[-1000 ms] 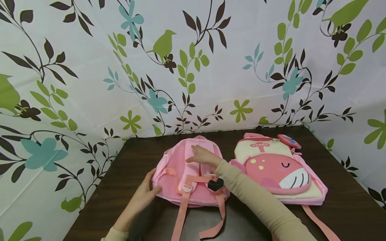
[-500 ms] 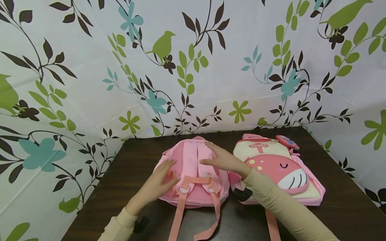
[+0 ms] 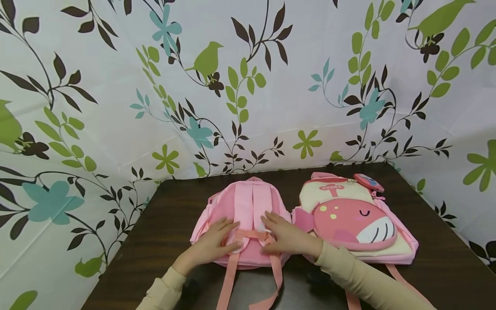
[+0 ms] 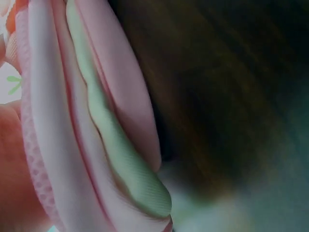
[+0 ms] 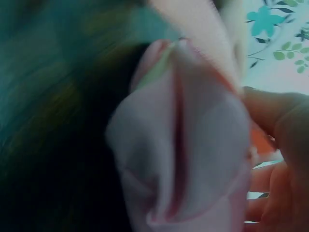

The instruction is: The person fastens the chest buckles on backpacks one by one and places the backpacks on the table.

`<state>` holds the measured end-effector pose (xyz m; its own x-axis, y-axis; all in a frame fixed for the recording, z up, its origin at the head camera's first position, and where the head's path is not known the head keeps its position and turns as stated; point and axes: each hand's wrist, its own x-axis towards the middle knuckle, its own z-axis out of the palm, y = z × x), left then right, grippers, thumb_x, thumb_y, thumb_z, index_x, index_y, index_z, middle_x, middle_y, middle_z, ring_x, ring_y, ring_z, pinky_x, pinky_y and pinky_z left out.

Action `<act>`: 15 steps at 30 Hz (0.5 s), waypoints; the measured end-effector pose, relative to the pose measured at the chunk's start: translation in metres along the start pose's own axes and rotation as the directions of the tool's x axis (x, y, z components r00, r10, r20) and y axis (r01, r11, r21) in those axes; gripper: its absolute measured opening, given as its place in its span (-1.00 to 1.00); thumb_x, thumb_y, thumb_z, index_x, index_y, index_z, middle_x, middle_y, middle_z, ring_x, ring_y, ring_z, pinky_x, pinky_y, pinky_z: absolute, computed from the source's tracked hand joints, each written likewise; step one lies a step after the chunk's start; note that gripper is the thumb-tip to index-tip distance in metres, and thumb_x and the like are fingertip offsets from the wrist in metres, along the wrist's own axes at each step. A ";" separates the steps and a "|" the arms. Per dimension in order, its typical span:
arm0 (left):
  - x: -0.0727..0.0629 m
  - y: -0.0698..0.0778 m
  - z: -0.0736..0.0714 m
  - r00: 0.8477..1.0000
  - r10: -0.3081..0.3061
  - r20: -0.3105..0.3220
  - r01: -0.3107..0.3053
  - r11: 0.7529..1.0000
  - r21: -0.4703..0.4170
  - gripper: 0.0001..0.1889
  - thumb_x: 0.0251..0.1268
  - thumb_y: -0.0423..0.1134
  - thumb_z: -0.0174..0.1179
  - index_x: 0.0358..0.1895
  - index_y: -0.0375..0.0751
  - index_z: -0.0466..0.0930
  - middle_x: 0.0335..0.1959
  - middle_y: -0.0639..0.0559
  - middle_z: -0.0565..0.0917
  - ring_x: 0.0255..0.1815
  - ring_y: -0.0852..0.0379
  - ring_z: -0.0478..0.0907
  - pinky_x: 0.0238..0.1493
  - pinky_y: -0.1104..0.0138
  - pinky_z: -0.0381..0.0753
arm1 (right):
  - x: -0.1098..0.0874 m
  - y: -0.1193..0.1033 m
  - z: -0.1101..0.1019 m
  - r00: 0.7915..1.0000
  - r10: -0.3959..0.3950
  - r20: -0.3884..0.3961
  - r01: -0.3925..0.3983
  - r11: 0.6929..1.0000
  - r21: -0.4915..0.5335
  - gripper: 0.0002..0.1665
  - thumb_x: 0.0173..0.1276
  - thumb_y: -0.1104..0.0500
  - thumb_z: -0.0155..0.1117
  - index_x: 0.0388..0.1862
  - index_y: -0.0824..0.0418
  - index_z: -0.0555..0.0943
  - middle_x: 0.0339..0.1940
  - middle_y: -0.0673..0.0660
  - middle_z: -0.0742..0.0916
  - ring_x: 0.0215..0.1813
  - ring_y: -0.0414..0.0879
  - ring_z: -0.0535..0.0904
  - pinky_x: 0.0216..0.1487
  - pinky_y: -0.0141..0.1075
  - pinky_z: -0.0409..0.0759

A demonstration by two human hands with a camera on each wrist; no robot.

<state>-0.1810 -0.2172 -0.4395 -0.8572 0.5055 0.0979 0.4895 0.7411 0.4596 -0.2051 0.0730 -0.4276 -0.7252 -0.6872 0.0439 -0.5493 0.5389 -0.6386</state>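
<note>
A pink backpack (image 3: 224, 202) lies strap side up on the dark table, its lower webbing straps hanging toward the near edge. My left hand (image 3: 211, 243) rests on its lower left part, the fingers extended beside the left strap. On the lower right part, my right hand (image 3: 292, 237) rests by the other strap, also with extended fingers. A peach strip (image 3: 249, 234) runs across between the two hands. In the left wrist view, the bag's side (image 4: 120, 72) shows pink folds and a pale green band. Pink folded fabric (image 5: 145, 130) fills the middle of the right wrist view.
To the right lies a cream and pink backpack (image 3: 348, 189) with a whale pocket (image 3: 352, 224) and a small round red-and-blue piece (image 3: 369, 182) at its top corner. The dark wooden table (image 3: 155, 232) ends at a leaf-and-bird patterned cloth (image 3: 271, 107) behind.
The right hand has moved down from the upper part of the pink backpack to its lower right. The left hand has shifted from its left edge inward, onto the strap side.
</note>
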 end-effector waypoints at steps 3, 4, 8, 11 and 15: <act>-0.001 -0.001 0.002 1.000 -0.026 -0.006 0.025 0.999 -0.035 -0.27 0.33 0.20 0.24 0.42 -0.21 0.45 0.46 -0.32 0.35 0.54 -0.36 0.08 0.41 -0.26 0.15 | 0.003 0.003 0.006 1.000 0.000 -0.006 -0.001 0.999 -0.051 0.08 0.23 -0.17 0.44 0.52 0.41 0.27 0.58 0.38 0.23 0.60 0.33 0.02 0.48 0.23 0.11; -0.001 -0.002 0.003 0.999 -0.034 -0.009 0.034 0.999 -0.034 -0.27 0.33 0.20 0.24 0.42 -0.20 0.45 0.46 -0.31 0.35 0.55 -0.36 0.07 0.41 -0.26 0.14 | 0.005 0.003 0.006 1.000 -0.004 -0.014 0.003 0.998 -0.059 0.06 0.22 -0.15 0.45 0.51 0.42 0.28 0.57 0.38 0.25 0.59 0.34 0.02 0.47 0.24 0.10; 0.001 -0.006 0.003 0.997 -0.081 -0.011 0.081 0.996 -0.031 -0.27 0.36 0.21 0.21 0.44 -0.17 0.43 0.48 -0.29 0.33 0.57 -0.34 0.04 0.42 -0.26 0.12 | 0.016 0.006 0.006 0.999 -0.007 -0.038 0.004 0.997 -0.079 0.00 0.21 -0.07 0.46 0.47 0.44 0.33 0.56 0.36 0.29 0.58 0.35 0.05 0.48 0.22 0.12; 0.005 -0.010 0.002 0.995 -0.101 -0.020 0.100 0.994 -0.036 -0.28 0.36 0.20 0.20 0.44 -0.17 0.43 0.48 -0.30 0.33 0.56 -0.35 0.04 0.42 -0.26 0.13 | 0.025 0.009 0.005 0.999 -0.008 -0.046 0.004 0.995 -0.101 -0.03 0.22 -0.05 0.44 0.46 0.44 0.34 0.56 0.35 0.30 0.58 0.33 0.08 0.48 0.18 0.14; 0.008 -0.015 -0.002 0.993 -0.118 -0.028 0.116 0.991 -0.061 -0.29 0.36 0.17 0.22 0.44 -0.20 0.43 0.48 -0.32 0.32 0.56 -0.36 0.03 0.42 -0.27 0.12 | 0.038 0.014 0.005 0.999 -0.021 -0.047 0.015 0.993 -0.120 -0.04 0.23 -0.05 0.42 0.46 0.45 0.35 0.55 0.35 0.31 0.57 0.31 0.12 0.49 0.15 0.16</act>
<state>-0.1957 -0.2253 -0.4443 -0.9132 0.4020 0.0675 0.3759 0.7665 0.5208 -0.2380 0.0520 -0.4383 -0.7323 -0.6746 0.0929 -0.6058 0.5832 -0.5412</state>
